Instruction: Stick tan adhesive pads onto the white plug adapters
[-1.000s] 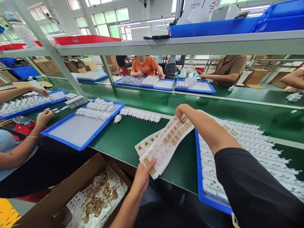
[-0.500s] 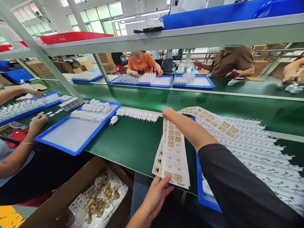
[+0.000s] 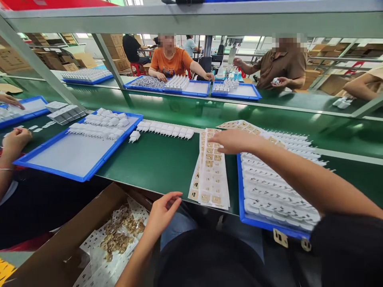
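Observation:
Printed sheets with tan sticker shapes [image 3: 214, 171] lie on the green bench, their lower ends at its front edge. Over their upper end is my right hand [image 3: 231, 140], fingers stretched out to the left; whether it touches the paper is unclear. My left hand [image 3: 164, 209] hangs just off the front edge, left of the sheets, fingers apart and nothing held. Another sticker sheet [image 3: 239, 125] lies behind my right hand. A blue tray [image 3: 242, 199] full of white plug adapters [image 3: 263, 187] stands to the right, partly under my right arm.
A row of white adapters [image 3: 166, 129] and a single one [image 3: 134, 136] are left of the sheets. Further left is another blue tray [image 3: 74, 155] beside a co-worker's hand [image 3: 18, 139]. A box of scraps [image 3: 119, 235] stands below the bench. Opposite, people sit at trays.
My left hand has let go of the sheets' lower end and moved left. My right hand has moved slightly right at their upper end, its fingers now extended. The view has tilted down.

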`<state>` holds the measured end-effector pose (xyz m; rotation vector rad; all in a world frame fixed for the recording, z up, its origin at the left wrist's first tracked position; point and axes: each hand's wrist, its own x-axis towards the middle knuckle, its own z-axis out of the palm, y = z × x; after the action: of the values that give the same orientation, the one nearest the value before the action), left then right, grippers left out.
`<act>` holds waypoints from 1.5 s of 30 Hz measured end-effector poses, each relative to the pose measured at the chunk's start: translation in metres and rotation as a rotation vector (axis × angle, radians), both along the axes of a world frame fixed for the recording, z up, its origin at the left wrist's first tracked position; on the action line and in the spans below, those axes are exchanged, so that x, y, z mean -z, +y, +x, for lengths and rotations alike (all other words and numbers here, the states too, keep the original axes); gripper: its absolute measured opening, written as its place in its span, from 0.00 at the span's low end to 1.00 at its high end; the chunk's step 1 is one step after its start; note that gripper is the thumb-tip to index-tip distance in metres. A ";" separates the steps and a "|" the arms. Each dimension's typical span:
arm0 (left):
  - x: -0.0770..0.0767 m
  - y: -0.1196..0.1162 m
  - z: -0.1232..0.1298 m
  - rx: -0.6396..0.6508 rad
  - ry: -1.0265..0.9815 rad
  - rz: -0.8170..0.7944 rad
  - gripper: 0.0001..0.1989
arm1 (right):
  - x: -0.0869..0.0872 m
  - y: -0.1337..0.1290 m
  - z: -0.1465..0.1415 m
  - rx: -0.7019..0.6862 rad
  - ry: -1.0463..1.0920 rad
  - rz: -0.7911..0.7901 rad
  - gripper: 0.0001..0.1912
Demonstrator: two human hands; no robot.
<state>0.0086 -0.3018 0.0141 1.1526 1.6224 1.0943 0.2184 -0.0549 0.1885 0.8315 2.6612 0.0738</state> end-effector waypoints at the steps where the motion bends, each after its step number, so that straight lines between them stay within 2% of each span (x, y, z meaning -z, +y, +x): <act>1: -0.003 0.010 0.001 0.029 0.110 0.062 0.12 | 0.000 -0.024 0.011 -0.036 -0.017 0.002 0.23; 4: -0.007 0.036 0.010 0.108 0.382 0.197 0.13 | 0.012 -0.096 0.038 -0.116 -0.008 -0.012 0.14; 6: -0.005 0.048 0.014 0.150 0.494 0.224 0.15 | 0.030 -0.134 0.048 -0.122 0.026 -0.013 0.14; 8: -0.003 0.055 0.016 0.194 0.539 0.213 0.20 | 0.053 -0.162 0.050 -0.097 0.122 0.020 0.18; 11: -0.001 0.059 0.015 0.248 0.551 0.170 0.25 | 0.091 -0.183 0.040 0.002 0.295 0.089 0.28; 13: -0.001 0.061 0.013 0.281 0.553 0.146 0.27 | 0.113 -0.188 0.029 0.122 0.388 0.123 0.32; 17: -0.002 0.063 0.008 0.326 0.517 0.119 0.29 | 0.140 -0.190 0.008 0.370 0.519 0.145 0.32; 23: 0.003 0.054 0.005 0.279 0.596 0.211 0.26 | 0.144 -0.198 -0.012 0.542 0.535 0.172 0.33; 30: 0.011 0.042 0.010 0.215 0.612 0.289 0.19 | 0.133 -0.189 -0.006 0.514 0.555 0.076 0.25; 34: 0.007 0.035 0.021 0.187 0.651 0.257 0.14 | 0.125 -0.177 0.001 0.524 0.633 -0.029 0.18; 36: 0.002 0.033 0.029 0.209 0.669 0.254 0.18 | 0.121 -0.174 0.003 0.535 0.646 -0.068 0.17; 40: -0.009 0.033 0.044 0.297 0.638 0.277 0.26 | 0.124 -0.178 0.007 0.453 0.676 -0.059 0.19; 43: -0.013 0.035 0.049 0.307 0.608 0.285 0.26 | 0.137 -0.182 0.012 0.337 0.731 -0.018 0.26; 45: -0.011 0.036 0.049 0.261 0.633 0.269 0.24 | 0.146 -0.182 0.015 0.331 0.787 0.015 0.22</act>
<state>0.0581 -0.2660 0.0251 1.9766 1.7402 0.8343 0.2336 -0.2372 0.0422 1.5485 3.1562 -0.3957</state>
